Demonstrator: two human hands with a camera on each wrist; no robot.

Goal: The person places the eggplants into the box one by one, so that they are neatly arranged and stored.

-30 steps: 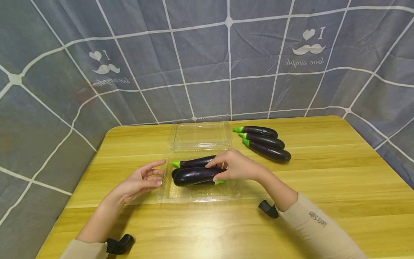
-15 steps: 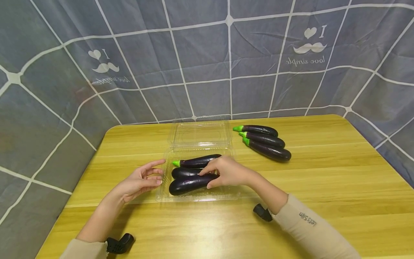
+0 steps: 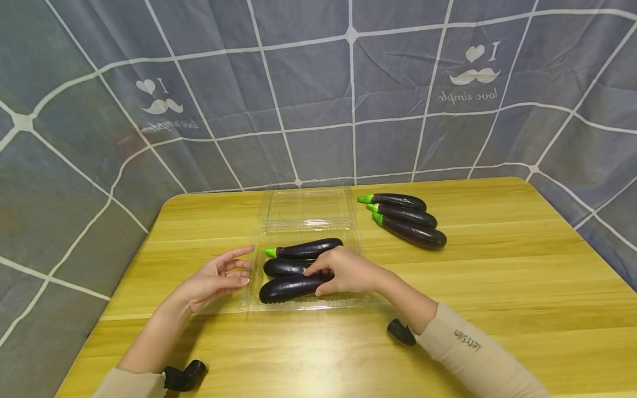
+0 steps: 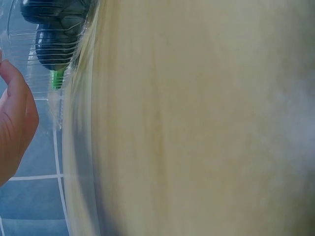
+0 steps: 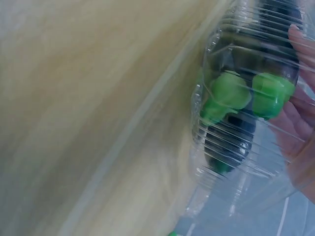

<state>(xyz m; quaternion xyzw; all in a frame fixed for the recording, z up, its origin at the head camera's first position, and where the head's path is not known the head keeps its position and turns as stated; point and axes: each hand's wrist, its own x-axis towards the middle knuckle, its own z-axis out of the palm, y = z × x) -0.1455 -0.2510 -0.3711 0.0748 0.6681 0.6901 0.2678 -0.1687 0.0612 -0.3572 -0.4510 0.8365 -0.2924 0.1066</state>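
- Head view: the right hand (image 3: 348,272) curls its fingers on the nearest eggplant (image 3: 291,288) in the clear clamshell tray (image 3: 303,302), two more eggplants behind it. The left hand (image 3: 211,282) rests just left of the tray, fingers relaxed and apart, holding nothing. Three loose eggplants (image 3: 408,219) lie right of the tray. The sleeve (image 3: 465,342) reads "Let's Slim"; the backdrop (image 3: 468,95) "love simple", mirrored.
- Left wrist view: blurred; tray ribs (image 4: 54,54) beside the palm.
- Right wrist view: green stems (image 5: 246,93) behind ribbed plastic; fingers cut off.
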